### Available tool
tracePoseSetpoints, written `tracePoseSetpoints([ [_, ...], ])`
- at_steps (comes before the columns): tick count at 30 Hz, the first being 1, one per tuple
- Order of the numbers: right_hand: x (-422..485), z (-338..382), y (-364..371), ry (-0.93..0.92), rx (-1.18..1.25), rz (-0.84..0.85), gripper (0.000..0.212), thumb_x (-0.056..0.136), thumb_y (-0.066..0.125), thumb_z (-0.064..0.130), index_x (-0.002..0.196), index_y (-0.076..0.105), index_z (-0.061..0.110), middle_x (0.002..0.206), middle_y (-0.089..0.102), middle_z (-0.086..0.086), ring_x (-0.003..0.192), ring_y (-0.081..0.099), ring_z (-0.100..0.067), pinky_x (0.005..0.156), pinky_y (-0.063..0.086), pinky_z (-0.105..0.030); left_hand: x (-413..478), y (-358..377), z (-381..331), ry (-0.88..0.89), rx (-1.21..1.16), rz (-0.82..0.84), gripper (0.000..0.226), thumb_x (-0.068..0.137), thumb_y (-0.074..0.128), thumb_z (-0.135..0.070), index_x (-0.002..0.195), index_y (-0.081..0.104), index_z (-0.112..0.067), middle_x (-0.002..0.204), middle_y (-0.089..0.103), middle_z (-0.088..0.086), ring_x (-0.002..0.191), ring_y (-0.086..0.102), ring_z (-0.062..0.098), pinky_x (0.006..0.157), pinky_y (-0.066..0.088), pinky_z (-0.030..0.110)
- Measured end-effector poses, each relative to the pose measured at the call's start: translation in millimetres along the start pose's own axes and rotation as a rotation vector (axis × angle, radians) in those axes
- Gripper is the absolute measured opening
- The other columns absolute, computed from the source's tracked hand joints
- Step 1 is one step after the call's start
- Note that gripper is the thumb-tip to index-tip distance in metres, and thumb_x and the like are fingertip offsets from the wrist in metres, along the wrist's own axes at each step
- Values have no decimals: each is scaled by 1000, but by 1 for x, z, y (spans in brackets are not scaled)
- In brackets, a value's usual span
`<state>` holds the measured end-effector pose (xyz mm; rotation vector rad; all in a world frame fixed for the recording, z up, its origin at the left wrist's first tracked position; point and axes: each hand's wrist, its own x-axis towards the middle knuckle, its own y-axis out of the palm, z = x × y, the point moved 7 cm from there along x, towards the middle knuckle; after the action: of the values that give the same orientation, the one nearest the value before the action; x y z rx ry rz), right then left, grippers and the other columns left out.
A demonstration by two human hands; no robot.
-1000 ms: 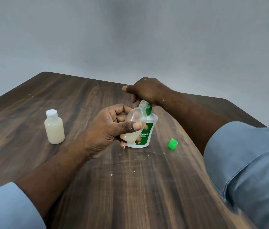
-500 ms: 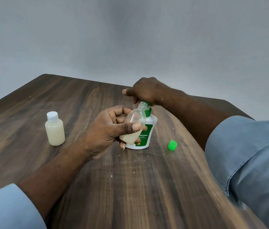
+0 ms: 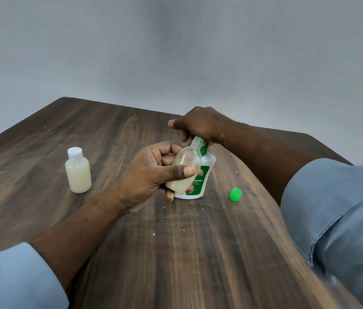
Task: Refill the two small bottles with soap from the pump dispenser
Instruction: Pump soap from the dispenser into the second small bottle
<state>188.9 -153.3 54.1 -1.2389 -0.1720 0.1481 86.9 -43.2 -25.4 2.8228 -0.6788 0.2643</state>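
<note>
My left hand (image 3: 151, 175) grips a small clear bottle (image 3: 186, 166), tilted with its open neck up against the green spout of the pump dispenser (image 3: 203, 175). Pale soap fills the bottle's lower part. The dispenser is white with a green label and stands on the wooden table (image 3: 176, 253). My right hand (image 3: 198, 124) is closed over the dispenser's pump head, which it hides. A second small bottle (image 3: 78, 171), full of pale soap and capped in white, stands upright to the left.
A small green cap (image 3: 235, 194) lies on the table to the right of the dispenser. The table's far edge runs just behind my right hand, with a grey wall beyond. My blue sleeves cover both forearms near the camera.
Both hands and the bottles keep their places relative to one another; only the camera view has shifted slightly.
</note>
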Motion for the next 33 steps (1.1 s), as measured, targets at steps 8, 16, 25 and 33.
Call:
tracePoseSetpoints([
  [8,1,-1,4,17,77,14,53,96,56,60,81,73,12,72,69,0,59,59,-15,60,45,-28,0,-4,0,-8,11,-17,60,68,92,-44,113,69,-13,111,74,27,101,70,56,87,44,86],
  [16,-2,-4,3,33,77,4,52,96,56,60,69,69,17,59,64,6,52,56,-11,56,41,-28,0,-1,0,6,5,-3,56,66,94,-47,108,72,-18,111,75,27,101,66,60,86,40,89],
  [25,2,-5,1,26,85,-16,51,97,55,58,68,69,19,50,63,10,46,57,-5,54,40,-26,0,-4,-1,25,23,-20,59,66,94,-47,110,71,-16,110,75,28,96,72,53,82,48,78],
  [33,0,-6,4,30,111,-20,53,95,57,60,66,69,18,48,62,9,50,56,-9,58,42,-28,1,-4,2,20,28,-12,57,65,94,-50,108,72,-20,110,75,27,100,69,57,83,51,69],
])
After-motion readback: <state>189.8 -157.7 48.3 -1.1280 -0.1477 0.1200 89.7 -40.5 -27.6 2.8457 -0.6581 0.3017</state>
